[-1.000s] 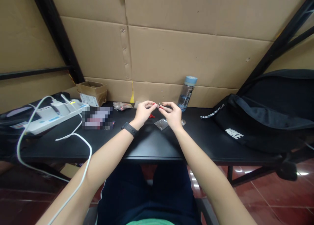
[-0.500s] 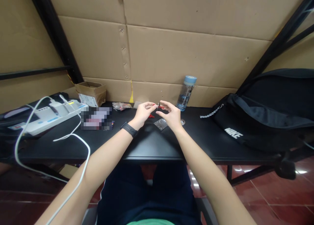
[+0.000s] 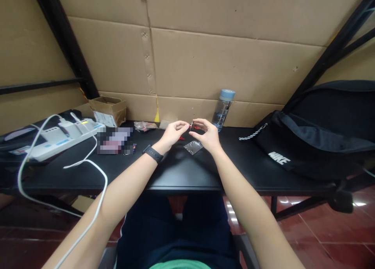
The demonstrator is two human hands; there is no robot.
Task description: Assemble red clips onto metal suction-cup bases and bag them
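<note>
My left hand, with a black watch on its wrist, is closed in a pinch at the tip of a thin red cord. Facing it, my right hand grips a small dark disc-like piece edge-on between thumb and fingers. Red shows on both sides of this piece; whether the cord passes through it I cannot tell. Both hands are raised above the black table. Below them lies a small clear plastic bag. More red cord shows behind my left hand.
A water bottle with a blue lid stands behind my right hand. To the right sits a black backpack. On the left are a power strip with white cables, a small cardboard box and a plastic packet.
Both hands have shifted slightly right with the small piece. It has turned a little, and my right fingers sit slightly further from my left ones.
</note>
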